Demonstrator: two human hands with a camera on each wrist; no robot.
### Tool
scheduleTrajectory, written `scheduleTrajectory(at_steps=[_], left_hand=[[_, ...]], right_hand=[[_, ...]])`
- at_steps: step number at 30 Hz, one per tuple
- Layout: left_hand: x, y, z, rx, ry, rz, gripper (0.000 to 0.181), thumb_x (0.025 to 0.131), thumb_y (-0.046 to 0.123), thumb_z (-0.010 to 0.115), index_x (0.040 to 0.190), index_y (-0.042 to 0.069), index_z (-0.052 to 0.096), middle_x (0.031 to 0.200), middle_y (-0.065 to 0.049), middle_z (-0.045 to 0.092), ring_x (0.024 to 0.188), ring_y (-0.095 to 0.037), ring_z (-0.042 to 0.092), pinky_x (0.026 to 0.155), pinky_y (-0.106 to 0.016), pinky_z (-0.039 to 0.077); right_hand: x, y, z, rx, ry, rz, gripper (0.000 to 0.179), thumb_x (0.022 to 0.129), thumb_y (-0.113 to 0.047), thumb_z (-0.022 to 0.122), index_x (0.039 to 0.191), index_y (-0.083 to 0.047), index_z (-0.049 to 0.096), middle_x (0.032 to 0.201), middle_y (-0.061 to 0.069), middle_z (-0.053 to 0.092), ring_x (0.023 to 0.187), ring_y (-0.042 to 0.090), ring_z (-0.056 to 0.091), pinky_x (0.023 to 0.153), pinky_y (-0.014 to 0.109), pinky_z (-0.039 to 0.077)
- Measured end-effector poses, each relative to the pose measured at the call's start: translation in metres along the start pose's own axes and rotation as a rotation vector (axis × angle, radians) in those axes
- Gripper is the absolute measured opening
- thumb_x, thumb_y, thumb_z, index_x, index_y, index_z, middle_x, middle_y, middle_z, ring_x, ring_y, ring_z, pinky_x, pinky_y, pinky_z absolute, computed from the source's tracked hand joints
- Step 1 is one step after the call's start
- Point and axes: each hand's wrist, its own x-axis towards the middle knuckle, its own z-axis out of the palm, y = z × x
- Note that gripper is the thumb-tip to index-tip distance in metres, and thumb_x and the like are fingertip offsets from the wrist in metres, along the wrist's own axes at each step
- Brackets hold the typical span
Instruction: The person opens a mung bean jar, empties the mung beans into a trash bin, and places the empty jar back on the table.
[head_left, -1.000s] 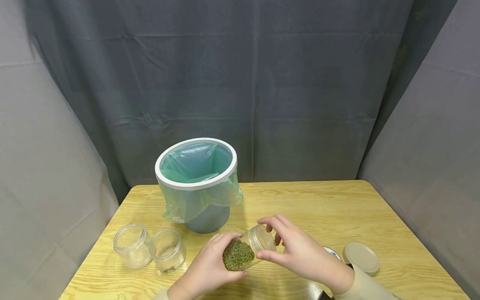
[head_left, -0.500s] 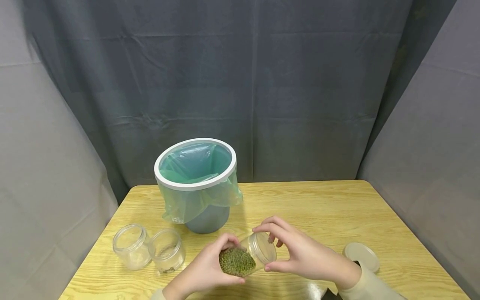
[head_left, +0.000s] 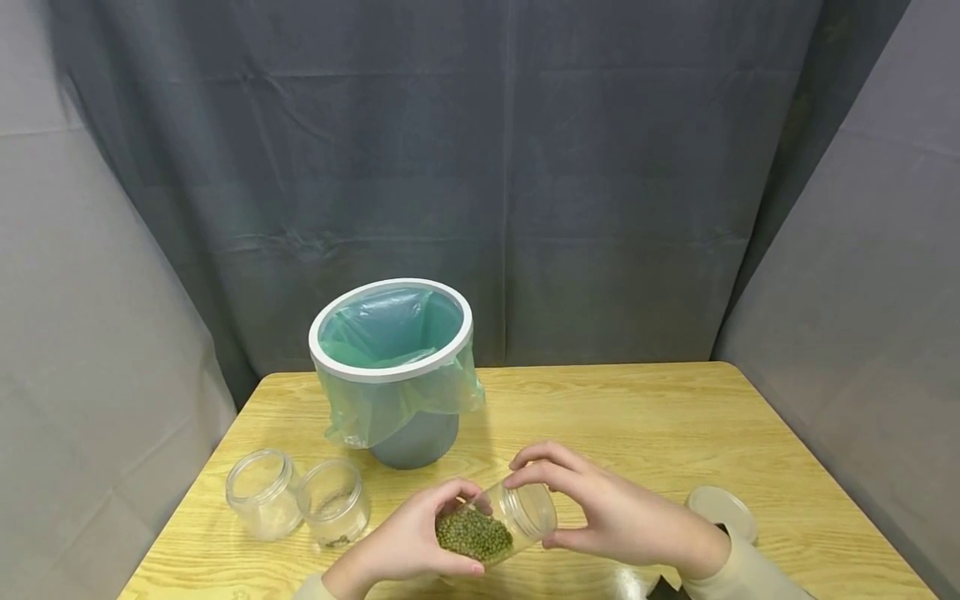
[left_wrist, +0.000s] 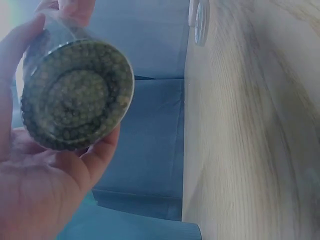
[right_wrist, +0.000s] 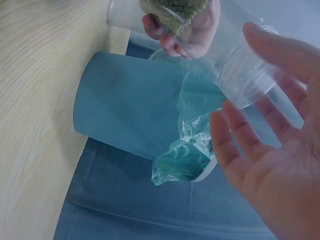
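A clear jar of green mung beans [head_left: 476, 535] lies tilted in the air above the table, its threaded mouth toward the right. My left hand [head_left: 408, 537] grips the bean-filled end; in the left wrist view that hand [left_wrist: 47, 172] wraps the jar's round base [left_wrist: 77, 95]. At the rim, my right hand [head_left: 615, 517] holds the jar between thumb and fingers. The right wrist view shows this hand [right_wrist: 285, 155] with its fingers spread about the clear rim [right_wrist: 245, 82]. No lid shows on the jar.
Two clear lidless jars, one at the far left [head_left: 262, 500] and one beside it [head_left: 337, 512], stand on the wooden table [head_left: 615, 408]. Behind them is a grey bin [head_left: 416, 437] with a green bag. A beige lid [head_left: 722, 510] lies at the right, partly behind my right arm.
The jar has come slightly lower and toward me, with both hands following it. The beans have shifted and settled along its lower side. My right forearm now covers more of the lids.
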Motion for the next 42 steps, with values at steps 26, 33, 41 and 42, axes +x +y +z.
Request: scheduleTrajectory(at_steps=[26,33,41,42], left_hand=[[0.001,0.007,0.017,0.259,0.275,-0.035,0.065,0.073,0.029,0.095,0.124,0.023,0.056,0.119,0.007,0.061,0.101,-0.006,0.061,0.087,-0.026,0.055],[-0.001,0.004,0.01,0.16,0.15,-0.041,0.062,0.076,0.031,0.093,0.126,0.019,0.059,0.119,0.005,0.066,0.103,-0.004,0.061,0.089,-0.024,0.053],[-0.005,0.002,0.004,0.025,0.013,-0.03,0.058,0.08,0.025,0.091,0.128,0.017,0.061,0.124,-0.001,0.07,0.112,-0.005,0.063,0.104,-0.024,0.048],[-0.005,0.002,0.004,0.017,0.004,-0.03,0.056,0.08,0.025,0.09,0.128,0.019,0.061,0.124,0.001,0.069,0.114,-0.006,0.063,0.106,-0.024,0.047]], right_hand=[[0.005,-0.005,0.021,0.071,0.123,0.371,0.056,0.096,-0.042,0.072,0.143,-0.023,0.05,0.128,-0.006,0.056,0.097,0.007,0.057,0.072,0.023,0.053],[-0.003,-0.002,0.016,0.051,0.075,0.191,0.059,0.097,-0.033,0.073,0.148,-0.026,0.045,0.135,-0.007,0.052,0.105,0.007,0.057,0.083,0.025,0.055],[-0.008,-0.003,0.007,0.041,-0.001,0.06,0.064,0.093,-0.023,0.079,0.148,-0.026,0.046,0.144,-0.007,0.048,0.129,0.012,0.053,0.103,0.031,0.052],[-0.008,-0.004,0.006,0.045,-0.01,0.066,0.064,0.092,-0.023,0.079,0.147,-0.027,0.046,0.144,-0.008,0.048,0.131,0.012,0.052,0.104,0.032,0.052]])
